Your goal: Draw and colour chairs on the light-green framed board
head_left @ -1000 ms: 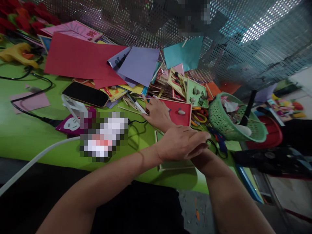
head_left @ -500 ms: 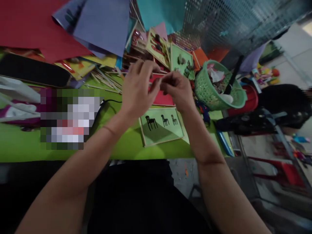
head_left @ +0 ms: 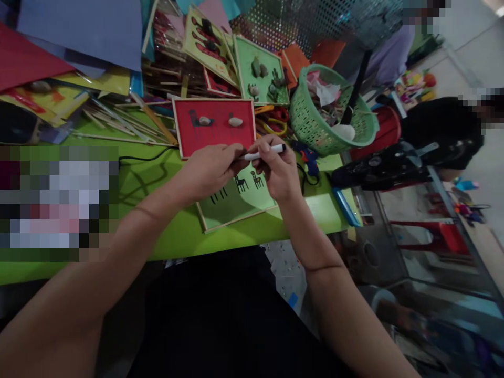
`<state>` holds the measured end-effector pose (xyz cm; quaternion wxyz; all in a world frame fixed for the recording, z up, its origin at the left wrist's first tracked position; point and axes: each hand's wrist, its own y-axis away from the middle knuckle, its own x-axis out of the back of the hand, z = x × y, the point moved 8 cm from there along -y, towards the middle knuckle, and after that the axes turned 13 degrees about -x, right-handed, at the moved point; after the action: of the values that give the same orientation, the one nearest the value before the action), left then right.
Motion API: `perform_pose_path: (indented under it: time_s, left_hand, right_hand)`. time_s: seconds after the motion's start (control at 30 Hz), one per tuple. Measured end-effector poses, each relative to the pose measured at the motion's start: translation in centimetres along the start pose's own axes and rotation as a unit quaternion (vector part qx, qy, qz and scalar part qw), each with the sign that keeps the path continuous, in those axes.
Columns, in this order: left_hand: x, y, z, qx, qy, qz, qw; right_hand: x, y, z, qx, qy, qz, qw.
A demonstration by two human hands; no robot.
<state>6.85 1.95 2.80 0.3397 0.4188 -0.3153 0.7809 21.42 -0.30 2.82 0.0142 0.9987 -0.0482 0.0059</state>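
Note:
My right hand (head_left: pixel 280 173) is closed around a slim white marker (head_left: pixel 254 156) with a dark end pointing right. At the marker's left end, my left hand (head_left: pixel 208 167) pinches with its fingertips; whether a cap is there is hidden by the fingers. Both hands hover over a light green framed picture (head_left: pixel 240 209) with black chairs drawn on it, partly covering it. Just beyond lies a red framed picture (head_left: pixel 220 107) with dark chair drawings and two pale stones on it.
Right of the pictures stands a green plastic basket (head_left: pixel 315 123) of scraps, with a blue glue gun (head_left: pixel 309 157) beside it. Thin wooden sticks (head_left: pixel 114 126) and coloured sheets (head_left: pixel 82 31) pile up at the back left. More framed stone pictures (head_left: pixel 262 55) lie behind.
My hands have come down and nearer, and the marker now shows between them. The view has shifted right, and the red picture is less covered.

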Motion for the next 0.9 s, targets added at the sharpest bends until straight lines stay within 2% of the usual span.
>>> perform_pose_path:
  time_s: [0.2, 0.37, 0.53, 0.6, 0.63, 0.7, 0.8, 0.83, 0.9]
  left_hand:
    - [-0.1, -0.4, 1.0, 0.034, -0.01, -0.047, 0.998]
    - [0.6, -0.7, 2.1, 0.042, -0.022, -0.058, 0.997]
    - [0.6, -1.1, 3.0, 0.038, -0.022, -0.062, 0.997]
    - [0.6, -0.9, 2.8, 0.046, -0.025, -0.066, 0.996]
    - [0.7, -0.7, 2.4, 0.052, -0.028, -0.067, 0.996]
    - [1.0, -0.3, 1.3, 0.069, -0.037, -0.06, 0.995]
    - [1.3, -0.2, -0.5, 0.071, -0.042, -0.039, 0.996]
    - [1.2, -0.2, -1.1, 0.073, -0.047, -0.037, 0.996]
    - [0.6, -0.5, -2.1, 0.075, -0.067, -0.052, 0.994]
  right_hand:
    - [1.1, 0.9, -0.6, 0.026, -0.007, 0.046, 0.999]
    - [1.8, 1.5, -2.2, 0.053, 0.005, 0.093, 0.994]
    - [1.8, 1.7, -2.0, 0.079, 0.001, 0.132, 0.988]
    - [3.4, 1.4, -2.2, 0.099, 0.004, 0.163, 0.982]
    - [4.9, 1.3, -2.5, 0.113, 0.006, 0.189, 0.975]
    - [8.7, 1.5, -3.8, 0.166, -0.007, 0.252, 0.953]
    - [13.8, 1.9, -5.5, 0.222, -0.055, 0.298, 0.927]
    - [14.8, 2.3, -5.8, 0.238, -0.065, 0.315, 0.916]
    - [15.0, 2.6, -5.8, 0.241, -0.042, 0.321, 0.915]
